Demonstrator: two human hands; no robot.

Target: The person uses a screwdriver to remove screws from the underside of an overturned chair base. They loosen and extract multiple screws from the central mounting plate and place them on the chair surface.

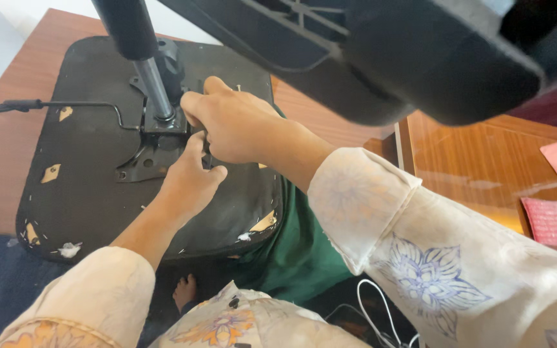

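An office chair seat (85,187) lies upside down on a wooden table, black underside up, with a metal mounting plate (153,151) and a gas-lift column (153,77) rising from it. My left hand (191,177) rests on the plate's right edge with fingers curled. My right hand (233,122) reaches over it and grips something small at the plate beside the column; what it holds is hidden by the fingers. A lever rod (66,105) sticks out leftward from the mechanism.
A large black chair part (388,51) hangs across the top of the view. A second wooden table (478,161) at right carries a pink textured pad (549,221). Green cloth (298,251), my foot (185,290) and white cable (375,309) lie below.
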